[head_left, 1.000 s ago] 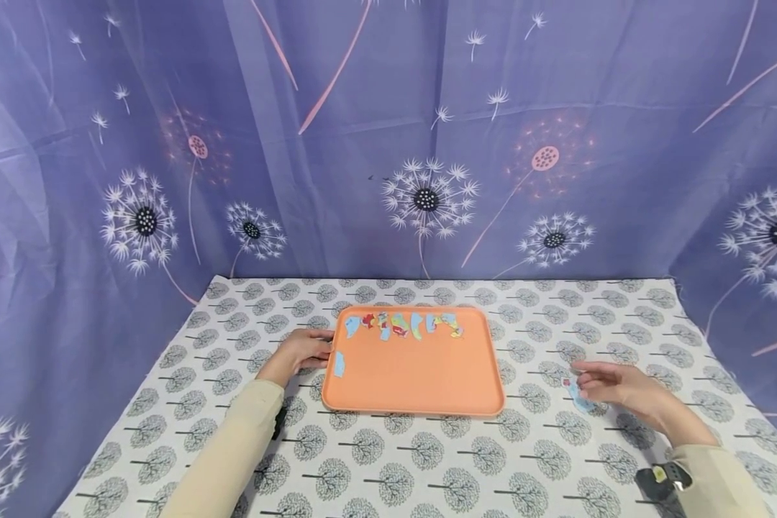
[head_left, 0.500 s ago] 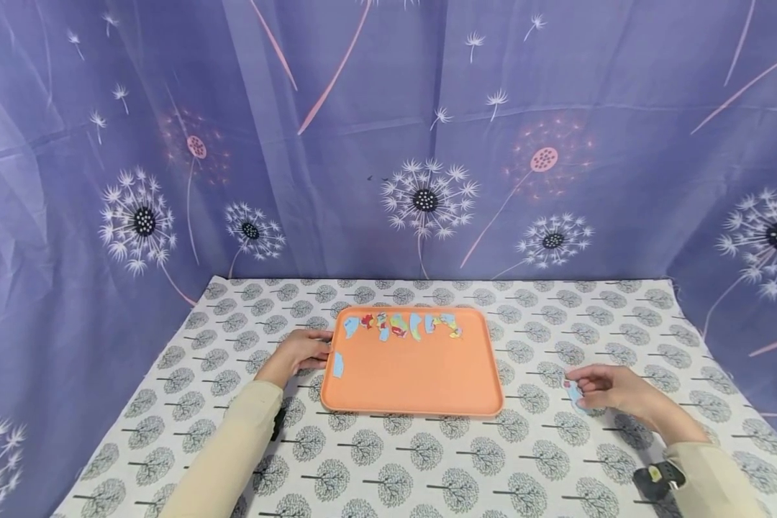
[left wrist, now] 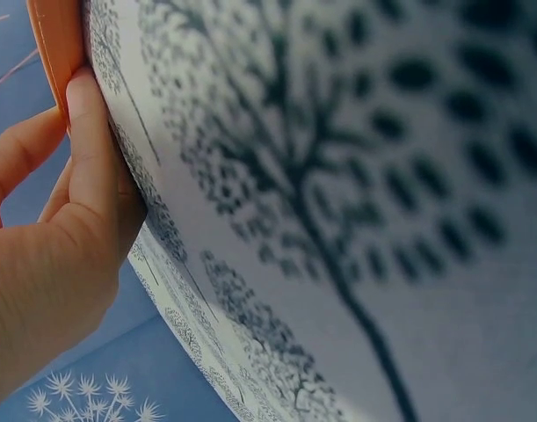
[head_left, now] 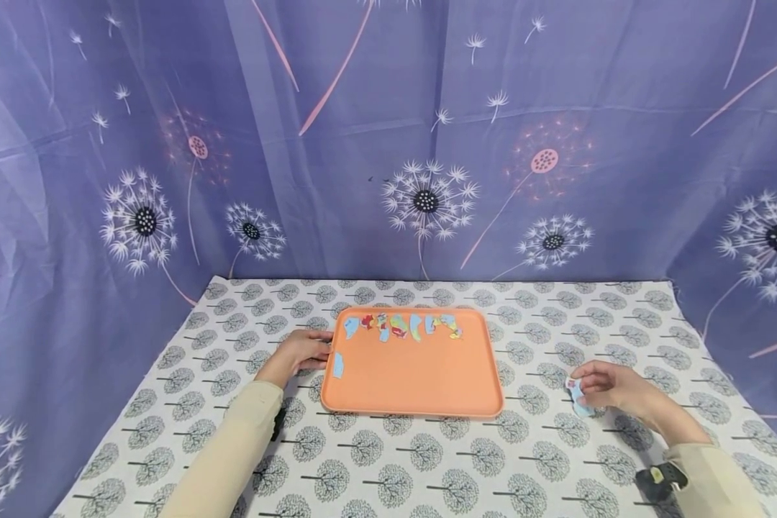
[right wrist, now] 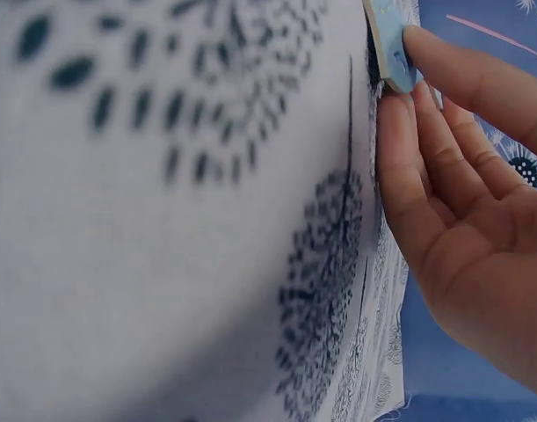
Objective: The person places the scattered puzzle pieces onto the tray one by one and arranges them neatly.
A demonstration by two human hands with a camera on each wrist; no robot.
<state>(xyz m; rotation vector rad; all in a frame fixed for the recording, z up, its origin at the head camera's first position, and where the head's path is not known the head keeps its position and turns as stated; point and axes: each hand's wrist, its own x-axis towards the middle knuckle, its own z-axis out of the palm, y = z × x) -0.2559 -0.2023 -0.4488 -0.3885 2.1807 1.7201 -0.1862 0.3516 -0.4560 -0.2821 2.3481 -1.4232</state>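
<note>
An orange tray (head_left: 414, 374) lies on the tablecloth in the head view. My left hand (head_left: 298, 350) holds its left rim; in the left wrist view, thumb and a finger (left wrist: 88, 132) meet at the orange edge. To the right of the tray, my right hand (head_left: 621, 390) pinches a light blue puzzle piece (head_left: 576, 392) with a small red patch, close over the cloth. The right wrist view has the thumb (right wrist: 470, 75) on the piece's blue face (right wrist: 396, 53) and the other fingers at its lower edge.
Several colourful puzzle pieces (head_left: 398, 325) lie in a row along the tray's far side. One plain light blue piece (head_left: 338, 365) sits by its left rim. A tree-print cloth (head_left: 453, 460) covers the table, and a purple dandelion curtain (head_left: 362, 144) hangs behind.
My right fingers have closed onto the light blue piece, which has shifted and turned slightly under them. My left hand stays at the tray's rim.
</note>
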